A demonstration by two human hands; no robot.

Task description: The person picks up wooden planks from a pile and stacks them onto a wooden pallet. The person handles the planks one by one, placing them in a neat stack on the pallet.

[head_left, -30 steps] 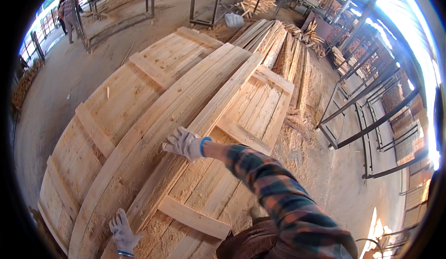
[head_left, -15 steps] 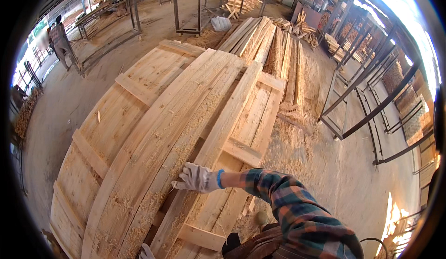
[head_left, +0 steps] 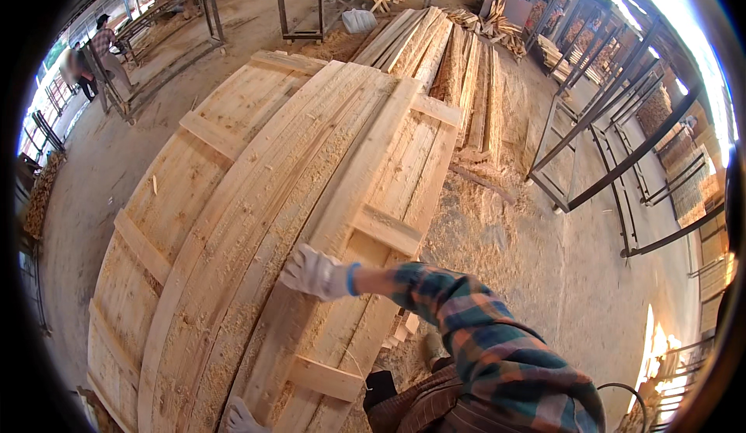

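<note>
A long pale wooden plank (head_left: 347, 198) lies lengthwise on a broad stack of boards, along the right side of sawdust-strewn boards (head_left: 256, 192). My right hand (head_left: 315, 272), in a white knit glove with a blue cuff, is closed over the plank's left edge around its middle. My left hand (head_left: 243, 419), also gloved, shows only partly at the lower edge, with its fingers bent over the plank's near part; its wrist is out of sight. Right of the plank, a cleated board panel (head_left: 396, 170) lies beneath, with short crosspieces (head_left: 387, 230) on it.
At left lies another cleated panel (head_left: 183, 192). Beyond the stack are piled planks (head_left: 470, 91) and a white sack (head_left: 359, 20). Metal frames (head_left: 571, 200) stand at right on the sawdust-covered floor. Far left, a person (head_left: 109, 45) stands beside a metal frame.
The plank has shifted left with my hands, closing the dark gap beside the sawdust-strewn boards. My view has moved slightly, and a second person now shows at far left.
</note>
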